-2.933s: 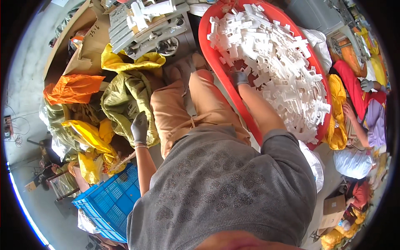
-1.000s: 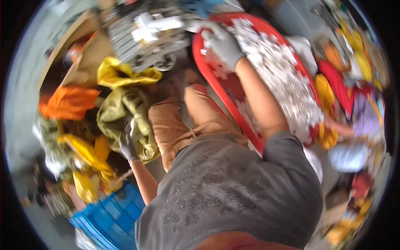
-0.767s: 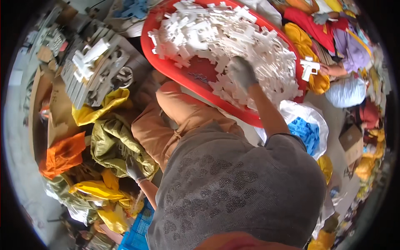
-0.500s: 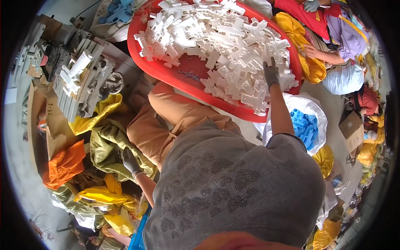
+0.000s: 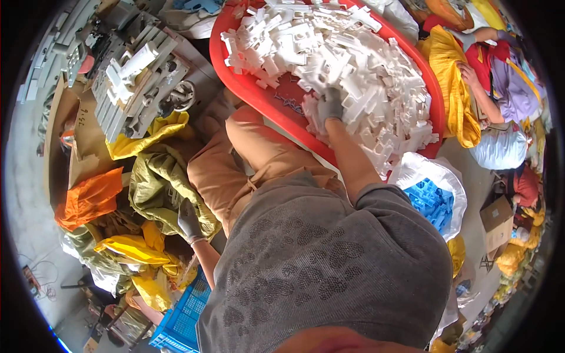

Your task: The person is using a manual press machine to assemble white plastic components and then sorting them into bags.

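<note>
My right hand [image 5: 331, 106], in a dark grey glove, is down at the heap of white plastic gun-shaped pieces [image 5: 359, 76], next to the bare patch of the large red tub [image 5: 259, 97]. Its fingers look bent against the pieces and are smeared by motion, so I cannot make out whether one is held. My left hand [image 5: 189, 222], in a grey glove, hangs low at my left side with its fingers stretched out, beside the olive-green sack [image 5: 156, 182]. Nothing shows in it.
A white sack [image 5: 459, 203] of blue plastic pieces [image 5: 429, 203] stands right of the tub. A metal machine [image 5: 138, 76] stands at far left, above a cardboard box [image 5: 76, 147]. A blue crate [image 5: 182, 309] sits lower left. Another person's arm [image 5: 485, 100] shows beside a yellow sack [image 5: 441, 65].
My right hand has moved left across the white pieces, from spread fingers at the heap's right side to the edge of the bare patch. My left hand stays beside the sack. The view has shifted slightly.
</note>
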Available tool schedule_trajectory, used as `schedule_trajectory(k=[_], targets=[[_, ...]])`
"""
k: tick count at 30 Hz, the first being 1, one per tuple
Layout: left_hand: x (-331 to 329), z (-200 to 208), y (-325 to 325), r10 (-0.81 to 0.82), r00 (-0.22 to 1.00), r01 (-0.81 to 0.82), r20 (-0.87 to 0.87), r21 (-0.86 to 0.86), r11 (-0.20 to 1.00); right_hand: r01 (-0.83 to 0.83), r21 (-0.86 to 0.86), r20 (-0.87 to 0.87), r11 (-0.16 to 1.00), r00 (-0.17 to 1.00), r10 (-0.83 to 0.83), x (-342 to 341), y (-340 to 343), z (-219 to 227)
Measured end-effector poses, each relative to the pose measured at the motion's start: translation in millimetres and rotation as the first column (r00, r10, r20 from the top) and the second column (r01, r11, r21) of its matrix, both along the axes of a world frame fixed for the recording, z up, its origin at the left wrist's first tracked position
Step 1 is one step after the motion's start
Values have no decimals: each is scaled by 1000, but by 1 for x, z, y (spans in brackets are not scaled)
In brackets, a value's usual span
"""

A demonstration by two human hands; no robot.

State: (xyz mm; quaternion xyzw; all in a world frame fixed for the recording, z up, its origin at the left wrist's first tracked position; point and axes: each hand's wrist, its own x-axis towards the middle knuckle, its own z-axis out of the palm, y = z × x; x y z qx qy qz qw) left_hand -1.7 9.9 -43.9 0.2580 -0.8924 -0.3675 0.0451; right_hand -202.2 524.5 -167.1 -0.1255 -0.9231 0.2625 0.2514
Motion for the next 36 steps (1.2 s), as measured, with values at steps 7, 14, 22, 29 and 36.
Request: schedule_trajectory(k=[7, 14, 22, 29, 36], targets=[[-1, 11, -2, -35, 999, 35, 2, -96, 995, -227, -193, 147, 954, 955, 257, -9, -41, 53], [-7, 13, 2, -13, 999, 12, -52, -12, 1000, -216, 284, 423, 934, 902, 80, -28, 71, 99], [-30, 5, 5, -26, 982, 22, -187, -22, 1000, -341, 299, 845, 891, 529, -80, -56, 53, 119], [-67, 75, 24, -22, 939, 0, -343, -64, 998, -389, 307, 840, 868, 540, -55, -14, 61, 114], [-115, 162, 34, -151, 857, 47, -492, -217, 975, -531, 272, 837, 803, 543, 75, 6, 67, 136]])
